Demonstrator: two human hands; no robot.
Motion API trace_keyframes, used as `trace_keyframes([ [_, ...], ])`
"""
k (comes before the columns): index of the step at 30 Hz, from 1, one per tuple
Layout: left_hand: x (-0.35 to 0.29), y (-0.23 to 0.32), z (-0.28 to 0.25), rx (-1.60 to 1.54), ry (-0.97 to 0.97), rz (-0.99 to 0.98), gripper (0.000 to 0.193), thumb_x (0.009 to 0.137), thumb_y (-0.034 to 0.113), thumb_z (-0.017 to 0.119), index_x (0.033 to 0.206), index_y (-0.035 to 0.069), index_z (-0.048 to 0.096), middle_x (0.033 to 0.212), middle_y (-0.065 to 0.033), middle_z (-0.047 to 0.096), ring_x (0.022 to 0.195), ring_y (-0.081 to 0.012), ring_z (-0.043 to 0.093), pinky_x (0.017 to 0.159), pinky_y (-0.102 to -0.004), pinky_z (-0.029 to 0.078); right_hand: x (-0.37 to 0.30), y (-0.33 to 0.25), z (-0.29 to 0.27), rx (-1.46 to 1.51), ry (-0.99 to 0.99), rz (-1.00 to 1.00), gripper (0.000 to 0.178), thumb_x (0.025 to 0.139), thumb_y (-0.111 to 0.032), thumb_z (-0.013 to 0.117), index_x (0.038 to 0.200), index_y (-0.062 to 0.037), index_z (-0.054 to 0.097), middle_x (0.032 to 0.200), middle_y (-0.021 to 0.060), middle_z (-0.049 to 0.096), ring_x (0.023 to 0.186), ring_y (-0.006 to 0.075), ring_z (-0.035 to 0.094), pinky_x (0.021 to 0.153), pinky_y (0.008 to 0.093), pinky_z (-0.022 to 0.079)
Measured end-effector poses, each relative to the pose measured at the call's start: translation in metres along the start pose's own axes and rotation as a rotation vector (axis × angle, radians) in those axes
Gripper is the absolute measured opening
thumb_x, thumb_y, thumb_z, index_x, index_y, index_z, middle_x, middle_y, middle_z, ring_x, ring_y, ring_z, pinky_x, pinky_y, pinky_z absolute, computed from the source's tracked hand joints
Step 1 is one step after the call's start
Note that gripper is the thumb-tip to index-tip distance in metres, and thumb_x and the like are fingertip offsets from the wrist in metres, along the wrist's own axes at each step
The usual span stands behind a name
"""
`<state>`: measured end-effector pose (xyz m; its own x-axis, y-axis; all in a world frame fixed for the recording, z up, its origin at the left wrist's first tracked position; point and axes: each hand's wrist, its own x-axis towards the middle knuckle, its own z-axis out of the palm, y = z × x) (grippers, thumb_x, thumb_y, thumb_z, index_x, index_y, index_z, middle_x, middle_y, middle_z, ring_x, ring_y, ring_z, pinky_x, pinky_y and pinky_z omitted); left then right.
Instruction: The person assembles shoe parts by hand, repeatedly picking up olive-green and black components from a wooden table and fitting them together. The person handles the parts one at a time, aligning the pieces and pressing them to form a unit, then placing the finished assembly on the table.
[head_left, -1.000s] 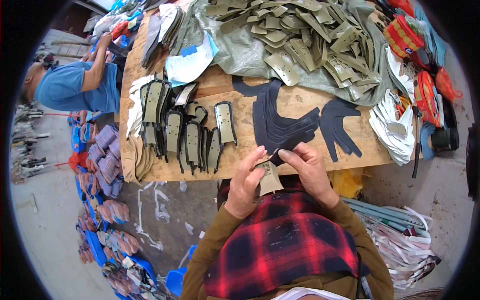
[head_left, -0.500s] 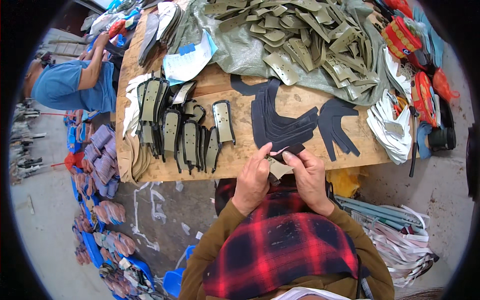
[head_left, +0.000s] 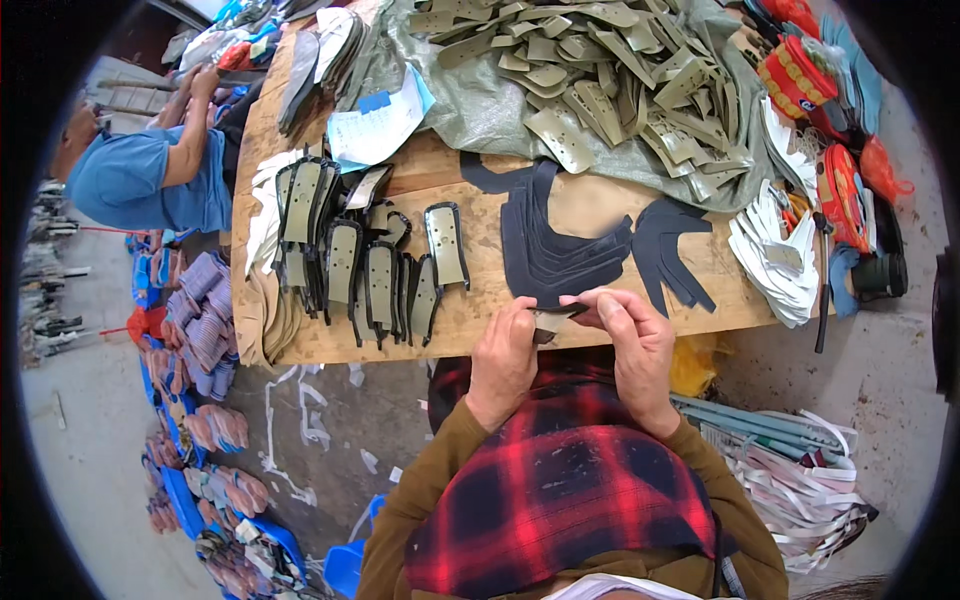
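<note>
Holding a small khaki piece (head_left: 553, 320) with dark edging in the left hand (head_left: 503, 360), with the right hand (head_left: 642, 352) up against its other end. Piece lies to the right of the left fingers, to the left of the right fingers; left is nearer, clamped on its left end with no visible gap. Right thumb and forefinger are nearly together at the upper right end; cannot tell if they grip the piece or only its edging. Piece is tilted almost edge-on, so the long axis is hard to read; what shows runs roughly left to right.

Both hands are at the near edge of the wooden surface (head_left: 484, 275), over the plaid cloth (head_left: 560, 480). Just beyond: stacked black cutouts (head_left: 545, 270), second black stack (head_left: 655, 245) to their right. Left: black-edged khaki pieces (head_left: 343, 262), mostly upright in rows. Far side: heap of plain khaki pieces (head_left: 600, 110) on a grey-green sheet (head_left: 460, 115). Right end: white pieces (head_left: 770, 275). Room: blue-shirted co-worker (head_left: 145, 175) at far left, white strips (head_left: 780, 500) low on the right.
</note>
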<state>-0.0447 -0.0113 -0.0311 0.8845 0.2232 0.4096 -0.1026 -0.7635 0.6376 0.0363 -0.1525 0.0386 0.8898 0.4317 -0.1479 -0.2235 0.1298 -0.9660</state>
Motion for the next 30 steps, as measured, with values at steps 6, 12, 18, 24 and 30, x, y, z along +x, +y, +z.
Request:
trace_keyframes([
  [6, 0.001, 0.003, -0.004, 0.054, -0.062, -0.032, 0.032, 0.077, -0.006, 0.058, 0.107, -0.001, 0.047, 0.105, -0.0191, 0.059, 0.091, -0.0379, 0.06, 0.077, -0.0439, 0.051, 0.019, 0.01, -0.013, 0.043, -0.184, 0.101, 0.026, 0.101, -0.016, 0.051, 0.113, 0.0031, 0.064, 0.103, 0.0074, 0.069, 0.094, 0.0118, 0.064, 0.085, 0.0255, 0.051],
  [12, 0.0, 0.005, -0.001, 0.094, -0.074, -0.048, 0.031, 0.078, -0.005, 0.058, 0.107, -0.001, 0.049, 0.102, -0.0185, 0.06, 0.089, -0.0365, 0.061, 0.074, -0.0429, 0.052, 0.012, 0.007, -0.003, -0.065, -0.119, -0.011, 0.022, 0.1, -0.014, 0.053, 0.104, 0.0025, 0.067, 0.102, 0.0065, 0.069, 0.09, 0.0094, 0.063, 0.082, 0.025, 0.051],
  [18, -0.004, 0.002, 0.006, 0.101, -0.057, 0.006, 0.03, 0.079, -0.004, 0.058, 0.107, 0.0, 0.049, 0.104, -0.0177, 0.06, 0.091, -0.0354, 0.062, 0.073, -0.0425, 0.052, 0.018, 0.021, -0.017, -0.056, -0.125, 0.131, 0.024, 0.102, -0.016, 0.045, 0.102, 0.0017, 0.061, 0.097, 0.0122, 0.07, 0.09, 0.014, 0.065, 0.084, 0.0281, 0.053],
  [24, -0.008, -0.003, 0.018, 0.112, -0.007, 0.008, 0.03, 0.079, -0.003, 0.058, 0.107, 0.0, 0.049, 0.105, -0.0172, 0.061, 0.091, -0.0345, 0.063, 0.073, -0.0408, 0.053, 0.012, 0.028, -0.012, 0.051, -0.003, 0.175, 0.026, 0.103, -0.018, 0.043, 0.101, 0.0021, 0.06, 0.099, 0.014, 0.07, 0.091, 0.0156, 0.067, 0.085, 0.0292, 0.054],
  [30, 0.009, 0.01, 0.009, 0.067, -0.075, -0.085, 0.025, 0.082, -0.002, 0.057, 0.105, 0.0, 0.049, 0.103, -0.0183, 0.06, 0.091, -0.0364, 0.062, 0.074, -0.0439, 0.052, 0.002, 0.012, 0.0, -0.037, 0.077, -0.055, 0.03, 0.103, -0.022, 0.047, 0.112, 0.0029, 0.062, 0.096, 0.011, 0.07, 0.087, 0.0144, 0.066, 0.081, 0.0278, 0.054],
])
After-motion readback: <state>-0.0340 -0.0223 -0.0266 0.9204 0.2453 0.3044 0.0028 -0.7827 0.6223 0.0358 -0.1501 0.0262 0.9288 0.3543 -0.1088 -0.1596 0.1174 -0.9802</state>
